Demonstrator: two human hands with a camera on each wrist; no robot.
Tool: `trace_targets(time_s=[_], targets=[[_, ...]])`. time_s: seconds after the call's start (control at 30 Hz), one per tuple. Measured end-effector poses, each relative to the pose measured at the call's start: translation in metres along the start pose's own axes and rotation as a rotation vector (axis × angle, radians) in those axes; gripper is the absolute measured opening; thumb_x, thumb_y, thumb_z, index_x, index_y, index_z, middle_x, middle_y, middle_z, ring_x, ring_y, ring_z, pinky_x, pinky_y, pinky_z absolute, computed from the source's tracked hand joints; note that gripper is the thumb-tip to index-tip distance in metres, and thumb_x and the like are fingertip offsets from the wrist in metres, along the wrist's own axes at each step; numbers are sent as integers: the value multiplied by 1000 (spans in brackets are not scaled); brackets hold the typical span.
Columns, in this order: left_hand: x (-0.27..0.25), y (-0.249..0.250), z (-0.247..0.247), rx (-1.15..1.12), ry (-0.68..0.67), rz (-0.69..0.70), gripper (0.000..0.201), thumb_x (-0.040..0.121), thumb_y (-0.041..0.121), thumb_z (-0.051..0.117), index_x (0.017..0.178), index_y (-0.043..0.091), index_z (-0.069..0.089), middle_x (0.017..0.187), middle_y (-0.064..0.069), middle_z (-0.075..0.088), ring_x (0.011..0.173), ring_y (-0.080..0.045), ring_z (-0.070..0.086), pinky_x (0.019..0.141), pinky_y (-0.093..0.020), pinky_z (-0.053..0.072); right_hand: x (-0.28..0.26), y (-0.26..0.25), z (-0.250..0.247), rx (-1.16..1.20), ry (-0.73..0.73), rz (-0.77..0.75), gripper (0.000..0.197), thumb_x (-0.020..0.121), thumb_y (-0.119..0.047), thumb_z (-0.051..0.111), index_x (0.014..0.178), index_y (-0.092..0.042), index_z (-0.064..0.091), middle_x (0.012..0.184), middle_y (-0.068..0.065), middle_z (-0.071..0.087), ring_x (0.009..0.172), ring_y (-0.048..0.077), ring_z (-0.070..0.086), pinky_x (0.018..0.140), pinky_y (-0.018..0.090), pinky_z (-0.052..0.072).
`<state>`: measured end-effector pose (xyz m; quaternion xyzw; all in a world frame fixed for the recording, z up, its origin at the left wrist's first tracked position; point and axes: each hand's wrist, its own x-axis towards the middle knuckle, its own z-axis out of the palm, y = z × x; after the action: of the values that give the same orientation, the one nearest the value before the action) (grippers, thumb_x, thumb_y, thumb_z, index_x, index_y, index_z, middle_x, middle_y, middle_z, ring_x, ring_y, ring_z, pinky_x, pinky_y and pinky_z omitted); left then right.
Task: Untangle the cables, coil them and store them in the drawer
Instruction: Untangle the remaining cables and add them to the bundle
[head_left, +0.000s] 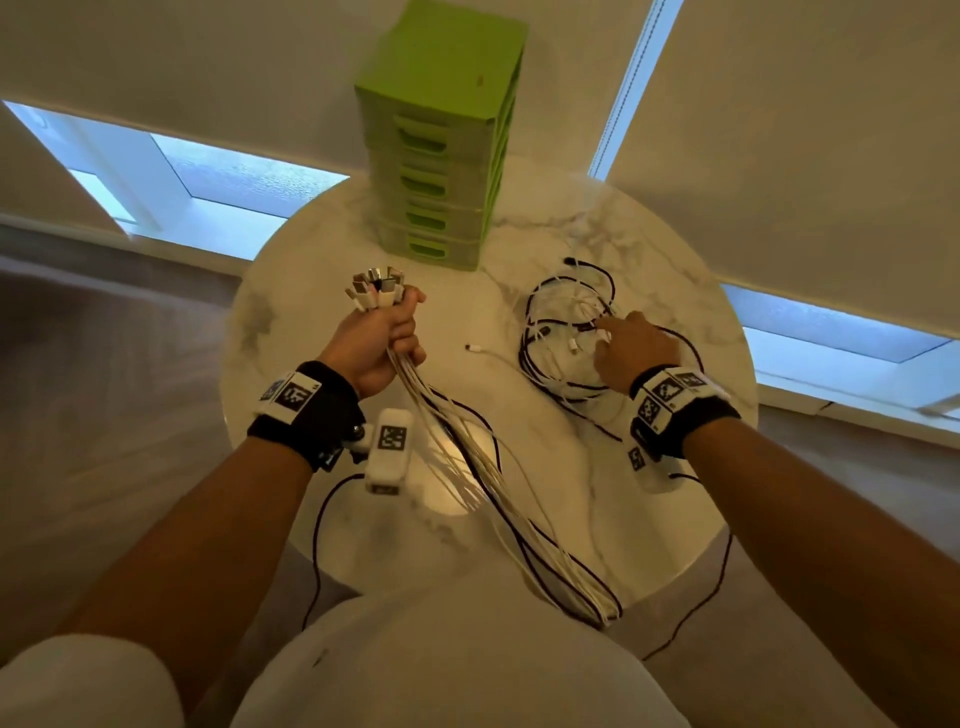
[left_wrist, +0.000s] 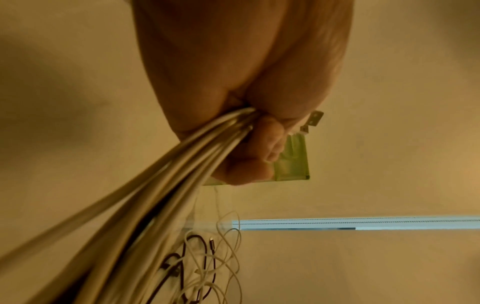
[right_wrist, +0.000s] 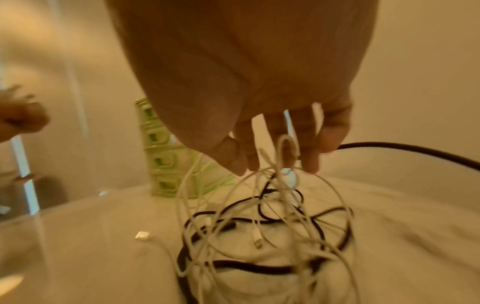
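My left hand (head_left: 382, 338) (left_wrist: 233, 82) grips a bundle of white and dark cables (head_left: 457, 441) (left_wrist: 155, 174) in a fist above the table's left side. The plugs (head_left: 376, 288) fan out above the fist, and the strands trail down past the table's near edge. On the right lies a loose tangle of black and white cables (head_left: 566, 322) (right_wrist: 259, 226) (left_wrist: 202, 267). My right hand (head_left: 631, 348) (right_wrist: 275, 131) reaches into it with straight, spread fingers, a white loop standing against them. The green drawer tower (head_left: 441, 156) (right_wrist: 161, 156) stands at the back, its drawers closed.
The round marble table (head_left: 311, 322) carries everything. One white plug (head_left: 470, 347) (right_wrist: 142, 235) lies alone between my hands. Thin black leads from the wrist cameras (head_left: 317, 545) hang off the near edge. My lap in light trousers is just below the table.
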<state>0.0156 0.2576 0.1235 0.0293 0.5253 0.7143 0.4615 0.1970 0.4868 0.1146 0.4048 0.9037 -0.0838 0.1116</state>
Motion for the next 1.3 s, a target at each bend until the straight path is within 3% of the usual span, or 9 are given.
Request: trace_targets(time_s=[0.07,0.17,0.27,0.4,0.53,0.8,0.9,1.03,1.3], targets=[[4,-4,-4,-40,20,-6,18,103,20,42,88,17,52,46,8,30,38,-5,30,44,-18,40,-6,-13,-2,-174,126,-16,40,91,-30,47,131,-25,51,131,13,46,116,36,47,95,47,37],[9,-8,-9,-93,47,-37,18,102,20,43,88,16,53,52,5,41,44,-8,42,46,-19,40,-11,-39,3,-47,251,-271,31,92,-25,46,118,-17,60,117,13,55,104,33,52,87,42,42],[15,-10,-10,-133,68,-66,17,101,22,45,88,17,54,57,3,46,49,-10,47,47,-20,44,-14,-68,21,160,14,-504,28,96,-22,46,119,-15,61,112,8,60,103,27,56,87,33,43],[24,-12,-7,-139,63,-50,18,102,25,42,88,20,51,44,9,30,36,-3,28,36,-16,29,6,-85,49,132,-234,-337,42,95,-16,47,137,-10,44,136,13,48,124,29,46,103,34,36],[33,-15,-5,-173,66,-17,18,103,25,41,90,20,52,44,9,27,35,-3,22,34,-17,20,21,-86,62,-6,-268,-237,26,93,-11,45,117,-5,53,125,16,49,108,33,57,91,41,47],[57,5,16,-172,63,8,17,103,28,42,91,20,52,44,9,27,34,-2,21,32,-17,19,18,-75,65,-36,-303,-204,26,95,-18,46,115,-4,56,121,16,56,110,33,57,88,35,46],[59,10,27,-129,38,4,15,102,25,45,91,20,53,44,9,24,33,-2,19,31,-17,18,20,-78,45,363,-330,-104,18,95,-15,48,107,-5,54,110,17,60,101,31,59,77,28,43],[58,14,43,-103,15,30,18,102,27,45,90,16,53,44,9,25,33,-3,20,31,-17,19,17,-89,-13,1055,-245,18,19,98,-6,41,81,-10,48,68,10,55,60,20,56,47,16,42],[39,40,115,53,-197,142,24,102,29,43,97,12,59,56,6,34,37,-3,22,34,-16,19,-14,-91,-97,1287,-118,-174,21,99,-8,43,79,-11,51,59,5,47,41,15,49,49,28,47]])
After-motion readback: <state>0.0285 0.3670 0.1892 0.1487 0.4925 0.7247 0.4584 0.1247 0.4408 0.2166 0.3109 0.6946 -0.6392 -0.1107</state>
